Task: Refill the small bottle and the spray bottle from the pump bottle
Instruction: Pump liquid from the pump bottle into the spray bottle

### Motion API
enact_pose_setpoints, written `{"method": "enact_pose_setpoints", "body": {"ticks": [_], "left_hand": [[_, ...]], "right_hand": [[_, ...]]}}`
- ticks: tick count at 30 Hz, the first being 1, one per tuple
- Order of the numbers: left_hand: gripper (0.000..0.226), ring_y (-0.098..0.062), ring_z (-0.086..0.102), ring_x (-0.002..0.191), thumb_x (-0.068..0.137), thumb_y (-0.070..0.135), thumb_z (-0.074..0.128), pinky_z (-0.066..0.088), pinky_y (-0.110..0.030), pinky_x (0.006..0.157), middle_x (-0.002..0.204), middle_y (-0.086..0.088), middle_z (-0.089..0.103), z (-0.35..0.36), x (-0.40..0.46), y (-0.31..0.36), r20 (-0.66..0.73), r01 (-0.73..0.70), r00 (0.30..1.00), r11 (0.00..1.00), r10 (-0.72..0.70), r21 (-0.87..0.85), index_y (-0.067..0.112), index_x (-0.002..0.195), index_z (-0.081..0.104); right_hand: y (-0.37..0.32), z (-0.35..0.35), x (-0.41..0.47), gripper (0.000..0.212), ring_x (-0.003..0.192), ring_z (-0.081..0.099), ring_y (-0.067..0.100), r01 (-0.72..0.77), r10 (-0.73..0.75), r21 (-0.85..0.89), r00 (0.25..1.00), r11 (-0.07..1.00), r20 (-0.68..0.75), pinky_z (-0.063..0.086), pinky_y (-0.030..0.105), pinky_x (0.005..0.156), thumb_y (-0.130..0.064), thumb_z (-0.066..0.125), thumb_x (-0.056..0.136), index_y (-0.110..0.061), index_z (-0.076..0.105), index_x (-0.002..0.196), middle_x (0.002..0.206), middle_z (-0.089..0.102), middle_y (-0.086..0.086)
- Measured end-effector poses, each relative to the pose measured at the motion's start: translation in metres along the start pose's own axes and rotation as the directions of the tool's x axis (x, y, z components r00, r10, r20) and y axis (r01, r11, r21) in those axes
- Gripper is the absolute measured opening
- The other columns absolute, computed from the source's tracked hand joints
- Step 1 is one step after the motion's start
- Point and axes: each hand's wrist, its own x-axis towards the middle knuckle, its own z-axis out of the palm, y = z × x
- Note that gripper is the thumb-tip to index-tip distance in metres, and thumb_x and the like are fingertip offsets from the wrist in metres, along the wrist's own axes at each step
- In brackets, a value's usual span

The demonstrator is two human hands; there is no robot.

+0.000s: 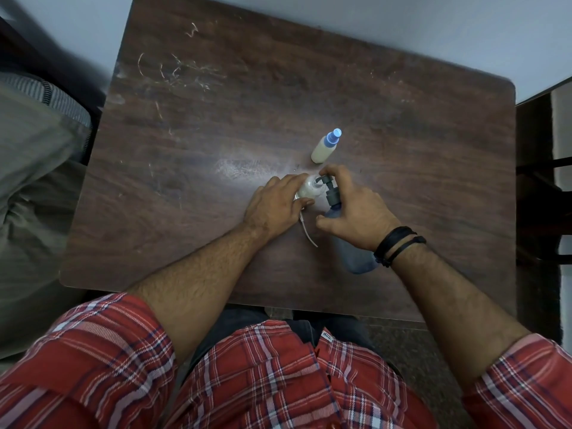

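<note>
A small clear bottle [309,191] holding pale liquid stands open near the middle of the brown table [216,134], with my left hand [274,205] wrapped around it. A blue pump bottle [356,255] with a dark grey pump head [330,188] stands just to its right; the pump spout sits over the small bottle's mouth. My right hand [356,212] grips the pump bottle, fingers on top of the pump head. A spray bottle [325,147] with a blue nozzle and cream liquid stands behind them, untouched. A thin white tube [308,233] lies on the table below my left hand.
The table's surface is scratched toward the far left. A grey upholstered seat [37,181] lies to the left of the table and dark furniture [541,181] to the right. A pale wall [371,23] runs behind the table.
</note>
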Motion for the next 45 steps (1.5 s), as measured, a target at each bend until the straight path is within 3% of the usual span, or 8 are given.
{"method": "enact_pose_setpoints", "body": {"ticks": [5,10,16,23,34,45], "left_hand": [[0.05,-0.023,0.053,0.107,0.095,0.043,0.056,0.047,-0.047,0.093,0.137,0.007,0.057,-0.0003,-0.0015,0.0016,0.001,-0.008,1.0,1.0,0.008,0.002,0.027,0.142,0.047],[0.05,-0.023,0.053,0.108,0.096,0.042,0.055,0.047,-0.046,0.093,0.137,0.006,0.057,-0.0007,-0.0021,0.0028,-0.001,-0.003,1.0,1.0,0.003,-0.009,0.027,0.143,0.046],[0.05,-0.023,0.054,0.108,0.096,0.044,0.056,0.047,-0.047,0.092,0.136,0.007,0.057,-0.0012,-0.0012,0.002,0.004,-0.001,1.0,1.0,0.001,-0.001,0.028,0.142,0.046],[0.05,-0.023,0.054,0.108,0.096,0.044,0.056,0.047,-0.047,0.091,0.136,0.007,0.057,0.0001,-0.0009,0.001,-0.003,-0.005,1.0,1.0,0.005,0.007,0.028,0.142,0.046],[0.051,-0.024,0.054,0.108,0.096,0.044,0.056,0.047,-0.047,0.093,0.137,0.007,0.057,0.0012,-0.0013,0.0004,-0.008,-0.002,1.0,1.0,0.002,0.002,0.027,0.142,0.047],[0.05,-0.023,0.053,0.108,0.096,0.041,0.056,0.047,-0.046,0.092,0.137,0.006,0.057,-0.0005,-0.002,0.0021,-0.006,-0.011,1.0,1.0,0.011,-0.003,0.026,0.142,0.047]], "right_hand": [[0.0006,-0.0015,-0.0001,0.056,0.072,0.053,0.018,-0.008,0.007,0.041,1.0,0.999,0.005,0.038,0.03,0.068,-0.03,0.072,0.075,-0.021,0.042,0.121,0.075,0.048,-0.016],[-0.0026,-0.0025,-0.0002,0.065,0.075,0.052,0.013,-0.009,0.009,0.014,1.0,1.0,0.0,0.037,0.026,0.071,-0.032,0.073,0.076,-0.025,0.04,0.132,0.077,0.047,-0.022],[-0.0012,-0.0033,-0.0022,0.071,0.075,0.054,0.016,-0.019,0.019,-0.004,0.999,1.0,0.034,0.039,0.028,0.07,-0.03,0.072,0.075,-0.028,0.036,0.136,0.08,0.049,-0.016],[0.0013,-0.0029,0.0002,0.057,0.071,0.053,0.018,-0.015,0.015,0.005,0.999,1.0,0.04,0.039,0.031,0.067,-0.028,0.072,0.076,-0.022,0.039,0.123,0.076,0.049,-0.014],[0.0,-0.0009,-0.002,0.071,0.078,0.053,0.018,-0.003,0.003,-0.028,1.0,1.0,-0.001,0.037,0.028,0.072,-0.03,0.072,0.074,-0.026,0.037,0.136,0.097,0.057,-0.008],[-0.0033,-0.0012,-0.0003,0.062,0.072,0.051,0.017,-0.025,0.025,0.012,0.999,1.0,-0.023,0.035,0.027,0.069,-0.03,0.073,0.077,-0.02,0.04,0.129,0.079,0.049,-0.016]]}}
